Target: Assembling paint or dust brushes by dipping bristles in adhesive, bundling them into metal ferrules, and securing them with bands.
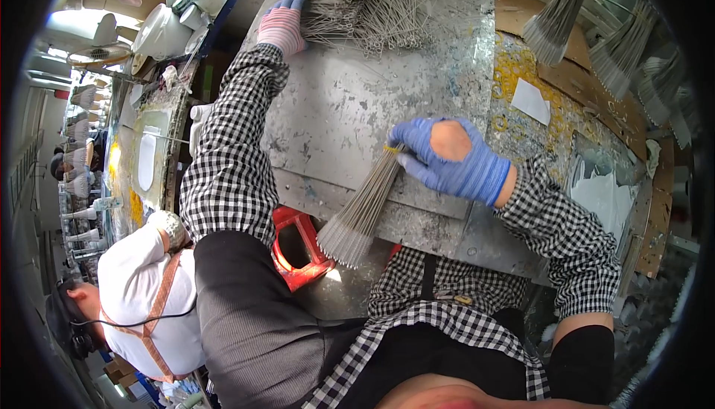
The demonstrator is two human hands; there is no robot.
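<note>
My right hand [450,157], in a blue knit glove with a hole over its back, is closed on a bundle of thin wire-handled brushes [365,211]. A yellow band circles the narrow top of the bundle beside my fingertips. From there it fans out toward the lower left, its pale ends past the table's near edge. My left hand [284,27], in a pink-and-white striped glove with blue-grey fingers, reaches to the far left of the table. Its fingers stretch out against a loose pile of wire pieces with looped ends [372,10].
The worn grey metal table [335,111] has yellow rings [510,74] and a white paper scrap [531,102] on its right. More bundles [558,18] hang at the upper right. A red plastic stool [298,249] stands below the near edge. Another person [149,297] sits at my left.
</note>
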